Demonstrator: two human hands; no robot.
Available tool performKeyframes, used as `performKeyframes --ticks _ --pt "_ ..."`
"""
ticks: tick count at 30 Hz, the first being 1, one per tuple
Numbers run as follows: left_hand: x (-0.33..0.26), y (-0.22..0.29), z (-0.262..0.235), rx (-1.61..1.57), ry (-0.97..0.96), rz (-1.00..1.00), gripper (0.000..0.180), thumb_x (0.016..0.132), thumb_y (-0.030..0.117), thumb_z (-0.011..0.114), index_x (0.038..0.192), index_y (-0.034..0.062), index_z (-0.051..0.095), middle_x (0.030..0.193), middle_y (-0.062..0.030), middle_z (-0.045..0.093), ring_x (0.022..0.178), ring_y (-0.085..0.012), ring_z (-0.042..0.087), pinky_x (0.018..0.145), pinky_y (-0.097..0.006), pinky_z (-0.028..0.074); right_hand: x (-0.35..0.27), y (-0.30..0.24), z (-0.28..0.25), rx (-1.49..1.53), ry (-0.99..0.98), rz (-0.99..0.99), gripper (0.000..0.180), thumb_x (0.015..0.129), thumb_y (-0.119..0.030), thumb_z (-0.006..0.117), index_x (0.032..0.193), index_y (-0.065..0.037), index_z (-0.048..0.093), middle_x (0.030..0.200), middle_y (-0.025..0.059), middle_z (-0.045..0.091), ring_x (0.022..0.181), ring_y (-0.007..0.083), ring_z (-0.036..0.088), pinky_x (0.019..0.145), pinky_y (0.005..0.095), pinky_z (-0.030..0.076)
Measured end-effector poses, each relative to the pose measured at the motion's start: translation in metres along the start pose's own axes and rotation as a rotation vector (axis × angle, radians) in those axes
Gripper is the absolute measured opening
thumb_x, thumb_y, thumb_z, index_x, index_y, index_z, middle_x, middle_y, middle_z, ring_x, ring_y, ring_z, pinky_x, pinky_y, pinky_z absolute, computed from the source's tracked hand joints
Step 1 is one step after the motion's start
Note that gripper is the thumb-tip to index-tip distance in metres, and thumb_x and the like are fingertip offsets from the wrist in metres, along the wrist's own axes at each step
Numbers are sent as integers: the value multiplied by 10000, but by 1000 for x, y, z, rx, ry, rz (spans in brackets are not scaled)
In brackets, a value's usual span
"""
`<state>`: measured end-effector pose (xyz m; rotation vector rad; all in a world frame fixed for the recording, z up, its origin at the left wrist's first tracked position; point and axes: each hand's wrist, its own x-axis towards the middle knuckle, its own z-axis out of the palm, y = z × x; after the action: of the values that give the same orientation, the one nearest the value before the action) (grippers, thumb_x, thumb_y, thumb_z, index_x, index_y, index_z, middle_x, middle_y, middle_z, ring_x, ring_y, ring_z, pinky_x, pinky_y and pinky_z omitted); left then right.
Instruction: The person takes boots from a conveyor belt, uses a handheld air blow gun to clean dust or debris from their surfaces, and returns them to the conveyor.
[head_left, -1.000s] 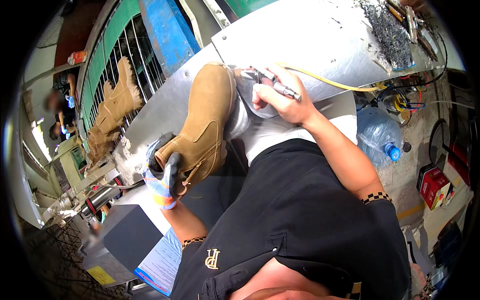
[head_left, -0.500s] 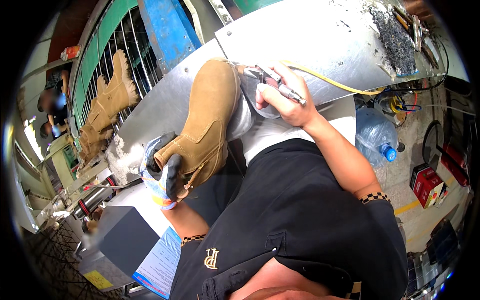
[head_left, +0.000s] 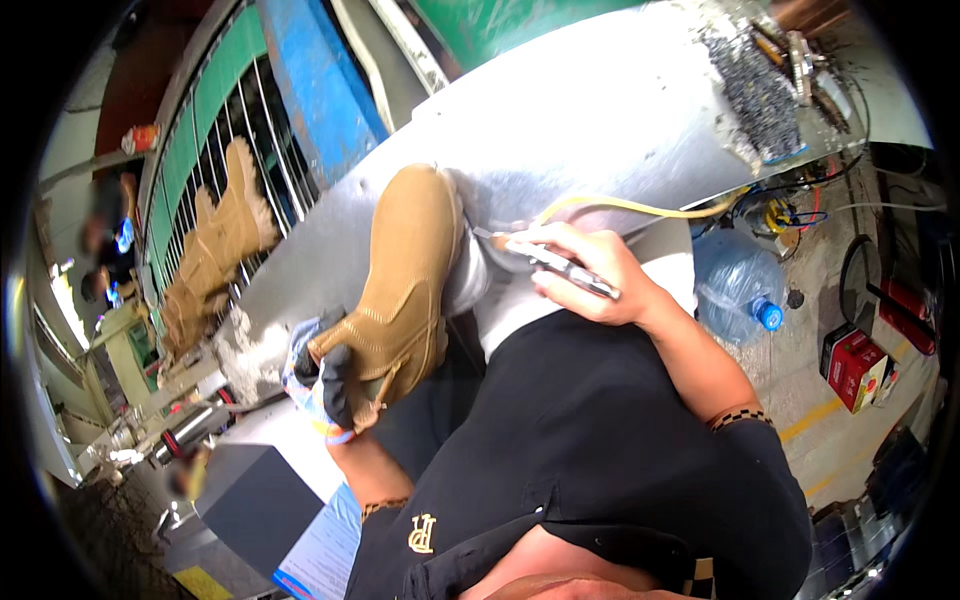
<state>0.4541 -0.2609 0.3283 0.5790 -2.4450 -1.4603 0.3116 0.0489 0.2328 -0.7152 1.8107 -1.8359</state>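
Observation:
My left hand [head_left: 322, 378], in a patterned glove with black fingertips, is closed round the ankle opening of a tan boot [head_left: 408, 245]. The boot lies along its side with its toe pointing away from me and its sole edge facing right. To the right, my bare right hand [head_left: 607, 268] grips a silver pen-shaped tool [head_left: 568, 266] with a short brownish tip. That tip points left toward the sole edge and stands apart from it. A yellow hose [head_left: 650, 205] runs right from beside the tool; where it joins is not clear.
A metal work surface [head_left: 560, 130] spreads under and beyond the boot. More tan boots [head_left: 215, 235] rest on a wire rack at the left, with people farther back. A clear water bottle [head_left: 740, 285] and a red box [head_left: 853, 368] stand at the right. Black debris [head_left: 750, 95] lies far right.
My right hand and the tool have drawn back toward me, away from the boot's toe, and the tool has turned. The left hand keeps its hold on the boot. The whole view has shifted slightly.

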Motion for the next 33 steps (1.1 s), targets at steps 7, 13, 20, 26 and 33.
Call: performKeyframes --ticks 7,13,20,26,33 --pt "66 -1 37 -121 32 139 392 939 203 621 1253 -25 566 1228 -126 585 1112 -229 576 995 -376 463 -1 22 -117 202 703 -152 448 921 -142 532 1297 87 447 810 94 624 719 168 620 694 290 516" --pt "281 62 169 157 -82 897 422 881 298 690 1154 -8 590 1118 -101 631 1018 -196 599 903 -312 472 2 26 -124 204 772 -165 429 906 -110 541 1296 42 448 819 86 650 728 140 630 658 266 501" --pt "391 123 328 197 -70 596 387 880 273 587 1224 99 622 1138 -124 681 1030 -290 655 872 -374 508 10 19 -115 263 750 -162 440 911 -80 534 1324 41 443 832 89 632 762 159 623 728 312 516" --pt "365 85 283 569 -330 485 783 852 548 617 1449 91 397 1424 -192 478 1330 -359 432 1104 -393 357 7 23 -117 157 829 -176 524 891 -84 518 1359 92 365 801 118 623 717 189 600 737 360 526" --pt "377 -87 -95 973 621 -50 679 774 594 654 1223 86 607 1119 -201 655 1045 -347 626 851 -414 513 12 15 -113 131 833 -133 570 870 -109 507 1364 111 326 795 127 593 723 214 568 714 363 510"
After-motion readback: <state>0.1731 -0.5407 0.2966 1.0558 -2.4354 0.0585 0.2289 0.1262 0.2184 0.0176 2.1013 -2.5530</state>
